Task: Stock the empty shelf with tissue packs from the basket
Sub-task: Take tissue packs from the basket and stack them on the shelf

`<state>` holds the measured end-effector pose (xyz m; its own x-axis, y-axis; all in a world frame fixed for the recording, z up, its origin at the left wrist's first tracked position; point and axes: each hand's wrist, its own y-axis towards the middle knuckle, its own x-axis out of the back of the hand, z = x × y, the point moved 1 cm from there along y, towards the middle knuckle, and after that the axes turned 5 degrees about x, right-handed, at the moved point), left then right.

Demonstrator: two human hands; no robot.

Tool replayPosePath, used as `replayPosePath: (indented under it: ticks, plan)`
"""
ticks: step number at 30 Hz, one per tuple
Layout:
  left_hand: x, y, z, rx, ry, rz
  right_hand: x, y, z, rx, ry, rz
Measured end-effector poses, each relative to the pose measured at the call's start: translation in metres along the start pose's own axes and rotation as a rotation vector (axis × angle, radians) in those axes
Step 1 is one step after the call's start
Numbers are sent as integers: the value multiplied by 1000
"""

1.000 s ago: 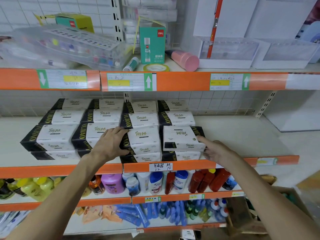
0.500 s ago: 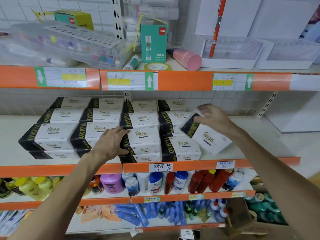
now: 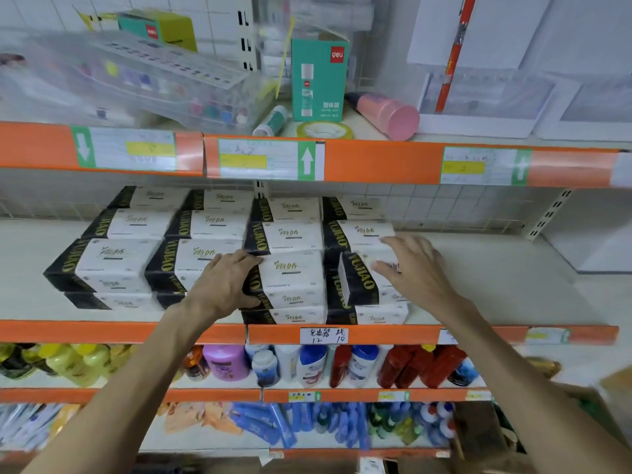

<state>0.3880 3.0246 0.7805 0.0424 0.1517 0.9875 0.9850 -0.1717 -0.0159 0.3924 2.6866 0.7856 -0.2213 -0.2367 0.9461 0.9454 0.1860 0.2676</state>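
White tissue packs (image 3: 113, 265), four columns; left hand (image 3: 222, 285), right hand (image 3: 417, 268) atop.

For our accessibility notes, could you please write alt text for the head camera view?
A person's right hand presses a tilted tissue pack onto the rightmost stack of an orange-edged shelf, while the left hand rests on a neighbouring pack. More stacked packs fill the shelf's left side, and bottles line the shelf below.
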Motion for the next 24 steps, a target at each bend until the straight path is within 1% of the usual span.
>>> replayPosePath:
  ticks: [2, 4, 6, 7, 10, 13, 17, 21, 24]
  plan:
    - [0, 0, 0, -5, 7, -7, -6, -15, -15, -206, 151, -16]
    - [-1, 0, 1, -2, 8, -2, -9, -25, -24, -401, 433, 31]
    - [-2, 2, 1, -5, 6, 2, -10, -30, -23, -498, 630, 100]
    - [-3, 2, 2, -5, 6, 3, -10, -31, -20, -515, 653, 100]
    - [-4, 2, 3, -4, -1, -2, -14, -30, -8, -500, 590, 60]
    - [-4, 1, 2, -2, 6, 4, -22, -27, 5, -493, 465, 86]
    - [-3, 1, 1, -1, 7, 4, -27, -23, 14, -521, 383, 79]
    - [-2, 1, -1, 3, -3, 1, -28, -24, 19, -563, 241, 38]
    - [0, -1, -3, 20, 0, -2, -29, -24, 22, -584, 227, 50]
